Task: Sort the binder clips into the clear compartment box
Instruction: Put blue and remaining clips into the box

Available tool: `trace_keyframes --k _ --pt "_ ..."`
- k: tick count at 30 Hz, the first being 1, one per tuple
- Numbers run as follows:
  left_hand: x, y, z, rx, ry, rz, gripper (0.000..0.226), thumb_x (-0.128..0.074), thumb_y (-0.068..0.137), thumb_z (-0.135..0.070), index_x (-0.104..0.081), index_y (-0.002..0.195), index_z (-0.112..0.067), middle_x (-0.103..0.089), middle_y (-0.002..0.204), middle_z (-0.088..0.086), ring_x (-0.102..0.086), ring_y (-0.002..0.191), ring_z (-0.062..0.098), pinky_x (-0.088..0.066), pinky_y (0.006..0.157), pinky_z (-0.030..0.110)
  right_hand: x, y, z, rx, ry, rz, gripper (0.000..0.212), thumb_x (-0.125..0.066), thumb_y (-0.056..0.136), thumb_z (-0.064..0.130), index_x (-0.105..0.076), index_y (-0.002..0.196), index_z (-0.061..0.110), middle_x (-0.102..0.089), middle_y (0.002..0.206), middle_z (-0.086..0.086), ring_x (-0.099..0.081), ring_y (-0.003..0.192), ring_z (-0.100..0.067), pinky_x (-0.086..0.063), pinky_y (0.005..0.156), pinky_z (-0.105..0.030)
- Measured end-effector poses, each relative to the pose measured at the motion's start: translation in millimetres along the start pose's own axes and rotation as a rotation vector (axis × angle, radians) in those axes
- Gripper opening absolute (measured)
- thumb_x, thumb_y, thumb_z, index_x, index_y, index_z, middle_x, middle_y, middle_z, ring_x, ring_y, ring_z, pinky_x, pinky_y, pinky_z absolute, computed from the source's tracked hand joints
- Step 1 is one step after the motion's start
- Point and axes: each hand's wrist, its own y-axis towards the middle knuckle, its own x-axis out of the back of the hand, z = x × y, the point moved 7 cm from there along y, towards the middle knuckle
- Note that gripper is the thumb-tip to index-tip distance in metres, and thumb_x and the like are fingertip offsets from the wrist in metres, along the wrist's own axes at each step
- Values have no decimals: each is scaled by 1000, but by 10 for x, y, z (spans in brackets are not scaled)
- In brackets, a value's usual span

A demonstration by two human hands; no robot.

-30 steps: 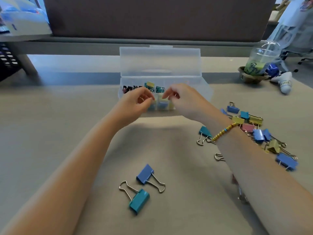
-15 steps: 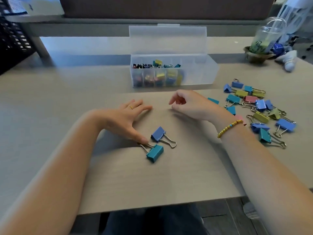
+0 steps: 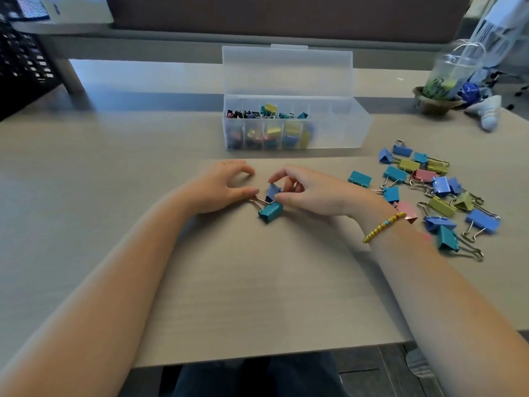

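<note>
Binder clips: blue clip [image 3: 272, 192] pinched in right hand [image 3: 312, 196] fingers; teal clip [image 3: 270, 212] just below on desk [image 3: 257, 282], left hand [image 3: 220, 190] thumb touching its wire handle. Likely light, rigid, slick-painted; best taken by the body sides. Compartment box [image 3: 337, 130] beyond.

Bare table [image 3: 243, 282] lies open between the hands and the compartment box [image 3: 294, 127] (lid up). Loose binder clips [image 3: 435, 193] crowd the right side.
</note>
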Motion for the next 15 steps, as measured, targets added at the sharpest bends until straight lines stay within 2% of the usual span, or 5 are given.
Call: trace_keyframes --k 3,6,10,12,15 --pt "12 1 1 16 -95 -50 35 -50 95 -20 -50 130 -15 -49 135 1 -42 126 14 -26 103 20 97 7 -96 -42 -58 -85 37 -49 97 20 -42 133 24 -48 95 6 -47 85 -9 -37 74 -19" --pt "-19 -27 -53 16 -233 71 43 -59 89 -25 -48 130 -23 -46 129 -9 -38 121 1 -23 98 13 153 2 -144 -41 -125 -104 52 -44 97 10 -30 143 29 -45 117 -1 -44 98 -11 -37 89 -24" --pt "-98 -137 -93 -7 -158 315 58 -68 80 -33 -44 133 -33 -29 145 -14 -25 134 0 -15 105 12 97 19 -164 -55 -178 -62 51 -47 96 32 -29 144 32 -36 134 -4 -39 116 -16 -34 105 -34" --pt "-99 -132 -112 -19 -89 261 49 -70 79 -32 -50 123 -28 -33 142 -9 -30 132 6 -19 100 11 88 45 -164 -60 -234 -101 48 -52 93 38 -39 138 28 -38 131 -4 -39 119 -18 -35 101 -32" --pt "-95 -103 -164 -54 -86 125 29 -70 80 -30 -49 100 -25 -42 136 -2 -40 124 13 -27 97 16 137 65 -138 -36 -272 -217 30 -54 93 30 -51 121 20 -43 122 -3 -41 102 -12 -37 88 -24"
